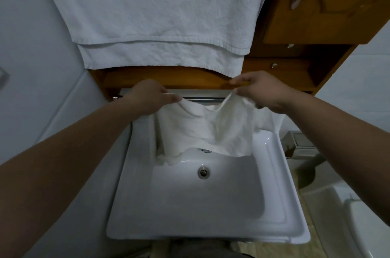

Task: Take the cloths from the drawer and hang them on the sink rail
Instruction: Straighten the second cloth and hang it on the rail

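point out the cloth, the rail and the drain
cloth (202, 129), head view, middle of the hanging fabric
rail (203, 99), head view, bare metal bar between the hands
drain (203, 172), head view, its metal centre

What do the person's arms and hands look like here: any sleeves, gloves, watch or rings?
Both arms are bare from the frame edge to the wrist, with no sleeves showing. The left hand and right hand wear no gloves. No watch, bracelet or ring is visible, though the dim light hides fine detail.
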### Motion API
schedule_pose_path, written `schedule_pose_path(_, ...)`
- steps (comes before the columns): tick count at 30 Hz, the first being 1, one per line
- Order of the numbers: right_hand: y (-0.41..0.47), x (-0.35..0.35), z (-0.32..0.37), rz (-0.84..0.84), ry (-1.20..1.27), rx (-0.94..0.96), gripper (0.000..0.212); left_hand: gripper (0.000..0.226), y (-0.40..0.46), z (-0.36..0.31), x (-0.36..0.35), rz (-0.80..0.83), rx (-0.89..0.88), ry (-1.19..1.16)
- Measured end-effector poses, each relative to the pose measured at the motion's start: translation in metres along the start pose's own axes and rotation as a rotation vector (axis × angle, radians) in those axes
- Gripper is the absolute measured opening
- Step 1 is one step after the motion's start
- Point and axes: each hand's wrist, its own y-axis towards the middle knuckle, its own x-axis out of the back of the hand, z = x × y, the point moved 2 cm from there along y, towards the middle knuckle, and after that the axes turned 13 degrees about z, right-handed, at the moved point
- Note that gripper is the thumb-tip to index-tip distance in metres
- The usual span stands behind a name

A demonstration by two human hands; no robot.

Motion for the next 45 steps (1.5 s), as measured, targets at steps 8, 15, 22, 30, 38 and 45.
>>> schedule_pose_path(8,-0.001,-0.052,0.038,0.172,0.010,0.031,0.032,0.042,-0.008,-0.054,-0.036,0.068,-0.183,-0.213)
schedule_pose_path(15,-0.008,-0.059,0.042,0.097,-0.198,0.003,0.017,0.041,-0.020,-0.057,-0.044,0.106,-0.283,-0.149)
schedule_pose_path(22,-0.028,-0.048,0.050,0.101,-0.394,0.019,0.018,0.033,-0.023,-0.043,-0.051,0.161,-0.322,0.057)
schedule_pose_path(30,-0.044,-0.024,0.035,0.016,-0.463,-0.048,0.023,0.029,-0.032,-0.015,-0.046,0.234,-0.238,-0.079)
schedule_pose_path(38,-0.046,-0.001,0.014,-0.074,-0.424,-0.152,0.022,0.031,-0.029,0.014,-0.050,0.263,-0.158,0.118)
schedule_pose_path(45,-0.034,0.000,-0.015,-0.062,-0.490,-0.257,0.022,0.025,-0.027,0.043,-0.044,0.271,-0.074,0.009)
